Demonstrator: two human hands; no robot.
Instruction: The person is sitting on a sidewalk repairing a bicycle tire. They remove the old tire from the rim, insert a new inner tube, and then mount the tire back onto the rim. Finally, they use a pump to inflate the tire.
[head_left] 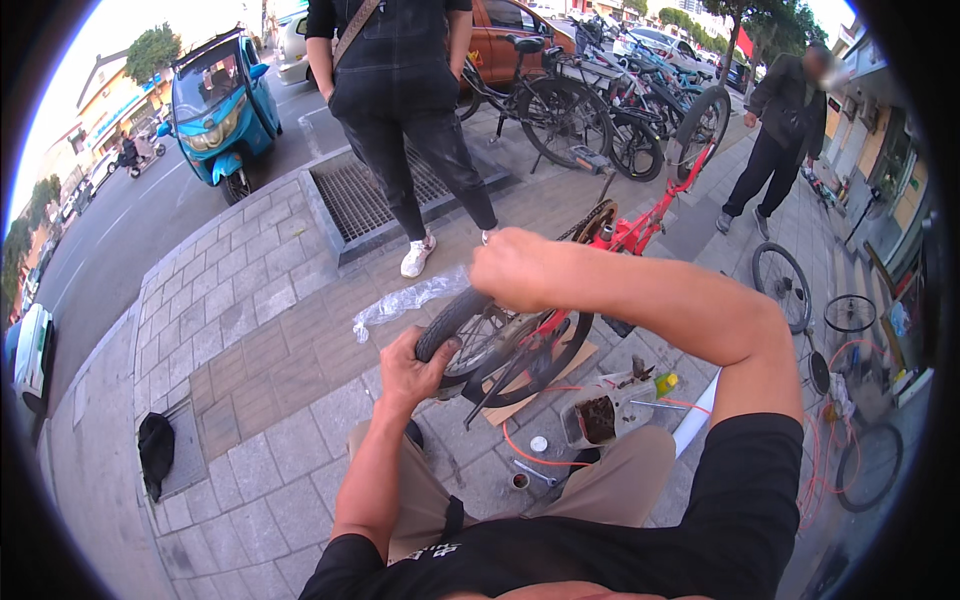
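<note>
My left hand (410,368) is wrapped round the near side of a black bicycle tyre (452,325), its thumb on the tread. At the far end of that tyre my right hand (512,268) is closed in a fist, its fingertips hidden. The tyre sits on a spoked wheel tilted in front of my knees. Beyond it stands a red bicycle frame (632,235), with a chainring (600,218) on its near side. Another tyre curve shows below the held wheel, over a piece of cardboard (512,411). Clear plastic wrap (415,299) lies beside my right hand.
By my knees lie a wrench (535,472), a small tin (519,481), a tool tray (570,428) and an orange hose (511,438). One person (405,110) stands ahead, another (785,130) farther right. Loose wheels (782,287) lie at right; a blue three-wheeler (215,110) is on the road.
</note>
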